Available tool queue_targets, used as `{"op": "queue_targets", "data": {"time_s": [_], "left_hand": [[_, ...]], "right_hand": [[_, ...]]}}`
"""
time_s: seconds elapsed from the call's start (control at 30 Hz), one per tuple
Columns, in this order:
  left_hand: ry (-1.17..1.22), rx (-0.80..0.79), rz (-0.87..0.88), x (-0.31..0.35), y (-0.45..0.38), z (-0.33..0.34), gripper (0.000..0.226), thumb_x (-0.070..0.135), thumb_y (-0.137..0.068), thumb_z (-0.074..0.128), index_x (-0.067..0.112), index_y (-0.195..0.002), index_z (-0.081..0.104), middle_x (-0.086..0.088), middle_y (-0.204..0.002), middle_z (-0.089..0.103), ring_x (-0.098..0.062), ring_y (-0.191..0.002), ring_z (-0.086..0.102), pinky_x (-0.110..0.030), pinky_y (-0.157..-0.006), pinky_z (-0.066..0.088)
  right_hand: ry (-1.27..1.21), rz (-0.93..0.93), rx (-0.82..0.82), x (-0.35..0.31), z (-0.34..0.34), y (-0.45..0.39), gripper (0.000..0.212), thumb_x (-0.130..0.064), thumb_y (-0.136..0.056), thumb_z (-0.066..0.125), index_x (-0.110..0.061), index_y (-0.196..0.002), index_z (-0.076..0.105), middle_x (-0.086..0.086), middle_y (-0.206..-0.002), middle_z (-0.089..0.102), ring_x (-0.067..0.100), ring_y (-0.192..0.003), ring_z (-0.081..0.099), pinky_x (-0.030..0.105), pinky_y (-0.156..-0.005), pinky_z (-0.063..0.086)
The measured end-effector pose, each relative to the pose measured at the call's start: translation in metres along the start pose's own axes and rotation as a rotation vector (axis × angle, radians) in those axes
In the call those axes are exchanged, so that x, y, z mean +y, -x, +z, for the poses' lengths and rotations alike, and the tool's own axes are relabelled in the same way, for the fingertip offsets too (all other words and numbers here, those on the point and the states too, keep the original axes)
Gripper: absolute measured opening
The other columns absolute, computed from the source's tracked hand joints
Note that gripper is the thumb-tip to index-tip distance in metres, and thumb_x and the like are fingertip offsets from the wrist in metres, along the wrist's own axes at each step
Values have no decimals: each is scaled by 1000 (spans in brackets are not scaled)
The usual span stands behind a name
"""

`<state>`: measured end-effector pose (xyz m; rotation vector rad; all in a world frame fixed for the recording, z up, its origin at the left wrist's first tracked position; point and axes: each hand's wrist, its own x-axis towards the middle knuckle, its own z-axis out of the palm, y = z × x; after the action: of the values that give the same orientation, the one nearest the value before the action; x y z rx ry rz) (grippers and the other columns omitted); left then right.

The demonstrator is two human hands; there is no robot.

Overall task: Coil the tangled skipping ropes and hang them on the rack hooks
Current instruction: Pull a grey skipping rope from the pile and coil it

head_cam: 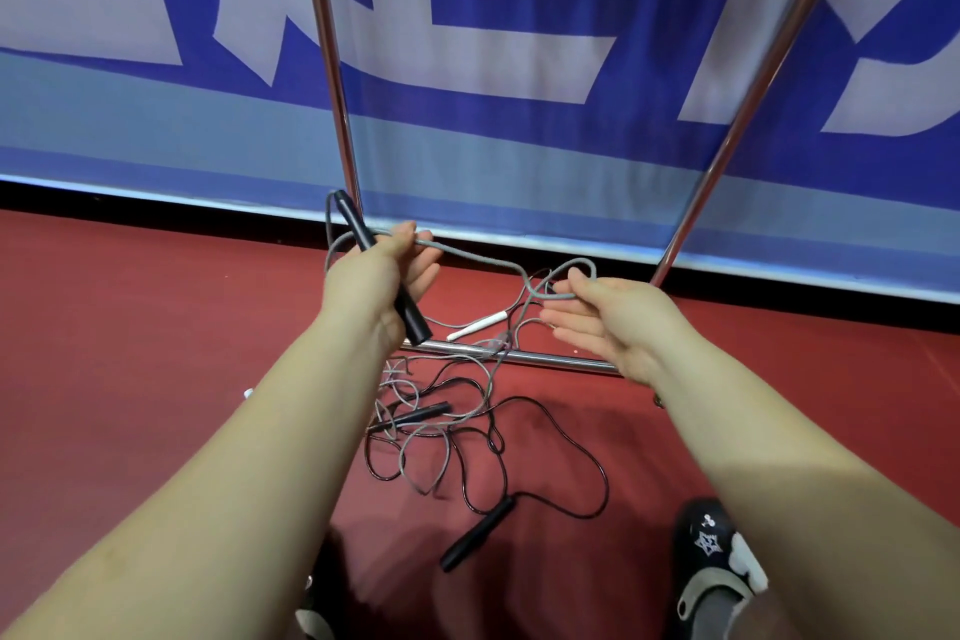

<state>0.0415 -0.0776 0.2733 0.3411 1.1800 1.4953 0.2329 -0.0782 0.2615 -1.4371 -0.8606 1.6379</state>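
Note:
My left hand (382, 270) grips two black handles (413, 314) of a grey skipping rope (478, 256) and pinches the rope itself. The grey rope runs rightward to my right hand (605, 314), whose thumb and forefinger pinch a loop of it while the other fingers lie straight. Below my hands, a tangle of grey and black ropes (457, 437) lies on the red floor, with a black handle (477, 533) in front, another black handle (421, 414) in the heap and a white handle (477, 326) near the rack's base bar (545, 358).
Two chrome rack uprights (332, 68) (753, 88) rise from the floor against a blue and white banner wall (493, 68). No hooks are in view. My black shoe (714, 561) stands at the lower right on the red floor (156, 327).

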Motion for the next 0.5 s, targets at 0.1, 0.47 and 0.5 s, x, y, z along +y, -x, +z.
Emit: {"op": "queue_targets", "data": {"time_s": [0.1, 0.47, 0.5], "left_hand": [[-16, -13, -31, -5, 1, 0, 18, 12, -97, 52, 10, -80, 57, -3, -81, 63, -5, -48, 65, -17, -48, 53], [-304, -244, -265, -31, 14, 10, 22, 28, -96, 55, 10, -87, 64, -2, -68, 69, -12, -55, 67, -24, -57, 56], [-323, -261, -297, -31, 16, 11, 22, 27, -96, 55, 10, -86, 64, -2, -65, 68, -11, -53, 66, -23, -55, 56]], "right_hand": [[-119, 15, -59, -2, 2, 3, 21, -21, -97, 51, -7, -87, 62, 6, -70, 72, 12, -63, 71, 23, -61, 58], [-68, -60, -225, 3, 15, 8, 16, -17, -95, 52, -9, -91, 66, 6, -74, 73, 12, -67, 71, 20, -58, 56], [-53, -68, -230, 3, 16, 8, 16, -17, -95, 52, -10, -91, 66, 5, -73, 73, 12, -67, 71, 20, -58, 56]]}}
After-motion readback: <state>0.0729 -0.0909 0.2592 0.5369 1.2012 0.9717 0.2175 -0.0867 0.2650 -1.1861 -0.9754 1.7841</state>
